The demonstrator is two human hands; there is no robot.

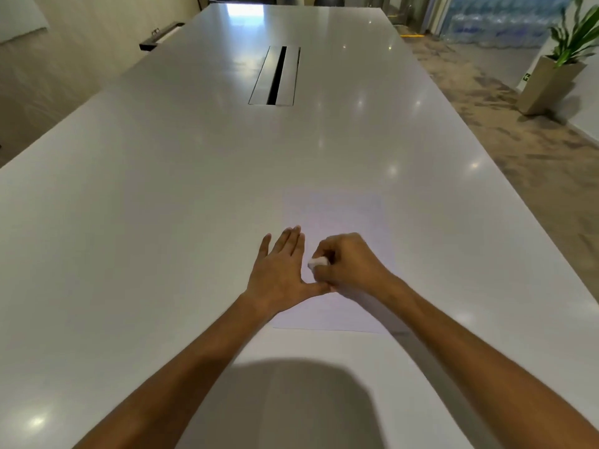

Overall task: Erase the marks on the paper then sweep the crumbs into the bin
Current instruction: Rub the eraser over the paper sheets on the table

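A white sheet of paper (337, 215) lies flat on the long white table (162, 205), a little right of centre. My left hand (280, 273) rests flat on the paper's left edge, fingers straight and spread, thumb stretched to the right. My right hand (348, 265) is curled round a small white eraser (318, 262), whose tip sits against the paper just right of my left fingers. No marks or crumbs show on the paper at this sharpness. No bin is in view.
A cable slot with metal flaps (275, 76) runs along the table's middle, further back. A planter with a green plant (551, 82) stands on the floor at the right. The table's right edge (518, 202) runs diagonally beside the carpet.
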